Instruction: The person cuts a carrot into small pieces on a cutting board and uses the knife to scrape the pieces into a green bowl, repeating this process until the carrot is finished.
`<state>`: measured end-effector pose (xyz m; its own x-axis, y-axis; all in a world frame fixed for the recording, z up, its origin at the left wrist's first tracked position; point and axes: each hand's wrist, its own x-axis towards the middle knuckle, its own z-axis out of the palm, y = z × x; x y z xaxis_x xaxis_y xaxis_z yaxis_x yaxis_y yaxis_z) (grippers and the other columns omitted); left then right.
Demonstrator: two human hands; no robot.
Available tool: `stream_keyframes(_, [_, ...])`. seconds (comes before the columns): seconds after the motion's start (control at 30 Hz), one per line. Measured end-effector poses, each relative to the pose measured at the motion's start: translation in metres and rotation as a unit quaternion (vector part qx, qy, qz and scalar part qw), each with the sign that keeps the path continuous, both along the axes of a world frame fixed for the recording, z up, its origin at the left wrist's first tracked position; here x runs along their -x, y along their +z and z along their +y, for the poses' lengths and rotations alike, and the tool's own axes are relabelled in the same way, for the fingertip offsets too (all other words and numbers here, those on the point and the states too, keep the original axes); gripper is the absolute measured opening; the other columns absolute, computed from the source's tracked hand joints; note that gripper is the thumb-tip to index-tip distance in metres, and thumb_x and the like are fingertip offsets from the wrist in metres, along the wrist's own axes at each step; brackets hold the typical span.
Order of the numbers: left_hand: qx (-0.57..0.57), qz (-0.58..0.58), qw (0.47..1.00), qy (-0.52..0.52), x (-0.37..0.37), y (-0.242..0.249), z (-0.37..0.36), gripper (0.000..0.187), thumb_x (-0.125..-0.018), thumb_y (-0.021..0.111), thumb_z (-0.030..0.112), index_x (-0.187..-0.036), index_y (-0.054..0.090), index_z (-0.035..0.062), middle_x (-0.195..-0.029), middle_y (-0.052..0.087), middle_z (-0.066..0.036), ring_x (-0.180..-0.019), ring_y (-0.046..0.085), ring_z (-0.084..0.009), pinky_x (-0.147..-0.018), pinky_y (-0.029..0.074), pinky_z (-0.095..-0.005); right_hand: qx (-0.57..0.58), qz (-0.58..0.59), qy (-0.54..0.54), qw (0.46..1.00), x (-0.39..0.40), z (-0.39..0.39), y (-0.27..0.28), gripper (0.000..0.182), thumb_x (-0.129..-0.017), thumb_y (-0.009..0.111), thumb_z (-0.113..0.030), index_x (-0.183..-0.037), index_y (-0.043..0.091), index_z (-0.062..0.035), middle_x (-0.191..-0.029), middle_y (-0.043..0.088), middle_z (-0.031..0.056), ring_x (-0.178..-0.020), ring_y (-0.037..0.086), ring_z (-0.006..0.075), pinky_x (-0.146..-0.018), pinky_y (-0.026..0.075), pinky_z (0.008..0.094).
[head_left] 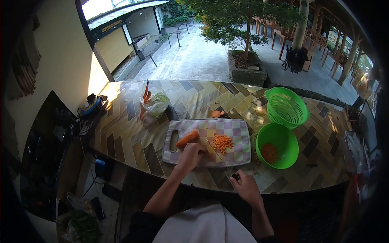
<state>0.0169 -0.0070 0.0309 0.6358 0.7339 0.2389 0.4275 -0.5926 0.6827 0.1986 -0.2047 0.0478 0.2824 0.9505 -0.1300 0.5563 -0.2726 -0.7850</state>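
Note:
My left hand (pixel 192 156) rests on the checkered cutting board (pixel 239 156), fingers curled together just left of the blade. What they pinch is hidden. A thick piece of peeled carrot (pixel 187 138) lies on the board right beyond that hand. My right hand (pixel 246 188), at the board's front edge, is closed around the black handle of a knife (pixel 236 177). Its thin blade slants away to the upper left across the board. A heap of diced carrot (pixel 223 143) lies to the right of the blade.
Right of the board stands a green bowl (pixel 289 141) with orange bits inside; behind it is a green colander (pixel 283 106). A plastic bag (pixel 156 106) with vegetables sits at the back left. Carrot offcuts (pixel 216 114) lie behind the board. The table (pixel 129 139) has a curved front edge.

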Motion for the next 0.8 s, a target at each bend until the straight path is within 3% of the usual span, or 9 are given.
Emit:
stream_keyframes(0.13, [-0.023,-0.021,0.999,0.022,-0.003,-0.005,-0.004,0.021,-0.073,0.073,-0.003,-0.094,0.073,-0.0042,-0.089,0.072,-0.019,-0.085,0.072,-0.0306,-0.077,0.055,-0.0344,0.025,-0.011,0.004,1.0,0.003,-0.003,0.007,0.033,-0.093,0.063,-0.029,-0.103,0.06,0.0028,-0.084,0.067,0.0249,-0.084,0.066,0.0429,-0.073,0.05,0.0487])
stream_keyframes(0.23, [-0.007,-0.025,0.999,0.029,0.0,-0.007,-0.006,0.02,-0.075,0.075,0.001,-0.095,0.073,-0.0044,-0.089,0.072,-0.019,-0.084,0.072,-0.0299,-0.075,0.055,-0.0343,0.013,-0.017,-0.01,1.0,0.004,-0.004,0.0,0.031,-0.092,0.065,-0.027,-0.098,0.06,0.0031,-0.085,0.067,0.0239,-0.084,0.065,0.0423,-0.072,0.049,0.0439])
stream_keyframes(0.37, [0.023,-0.005,0.999,0.041,0.004,-0.001,-0.008,0.02,-0.077,0.077,0.005,-0.095,0.074,-0.0037,-0.088,0.072,-0.019,-0.084,0.072,-0.0285,-0.074,0.055,-0.0342,0.023,-0.031,-0.007,0.999,0.004,-0.003,0.002,0.032,-0.092,0.064,-0.027,-0.098,0.06,0.0035,-0.085,0.066,0.0252,-0.085,0.064,0.0442,-0.072,0.049,0.046])
stream_keyframes(0.53, [-0.007,-0.027,0.999,0.041,0.002,-0.01,-0.008,0.019,-0.076,0.075,0.004,-0.095,0.074,-0.0007,-0.089,0.072,-0.017,-0.083,0.071,-0.0301,-0.075,0.054,-0.036,0.021,-0.051,0.029,0.998,0.004,0.0,0.003,0.032,-0.095,0.06,-0.028,-0.103,0.059,0.0039,-0.084,0.067,0.0264,-0.084,0.065,0.0447,-0.075,0.049,0.0513])
stream_keyframes(0.67, [-0.011,-0.045,0.998,0.053,-0.002,-0.006,-0.013,0.018,-0.07,0.071,-0.002,-0.088,0.074,-0.0026,-0.086,0.07,-0.019,-0.083,0.068,-0.0352,-0.079,0.053,-0.0401,0.014,-0.03,0.03,0.999,0.004,0.002,0.005,0.033,-0.095,0.059,-0.028,-0.102,0.059,0.0045,-0.084,0.067,0.0267,-0.084,0.065,0.0452,-0.074,0.049,0.0516])
stream_keyframes(0.8, [-0.02,-0.036,0.997,0.063,-0.002,-0.009,-0.013,0.018,-0.07,0.07,0.0,-0.087,0.075,-0.001,-0.089,0.07,-0.018,-0.086,0.068,-0.0349,-0.082,0.053,-0.0405,0.015,-0.012,0.024,1.0,0.007,0.002,0.008,0.033,-0.097,0.057,-0.027,-0.1,0.058,0.0056,-0.079,0.065,0.0273,-0.08,0.064,0.0449,-0.071,0.047,0.0503])
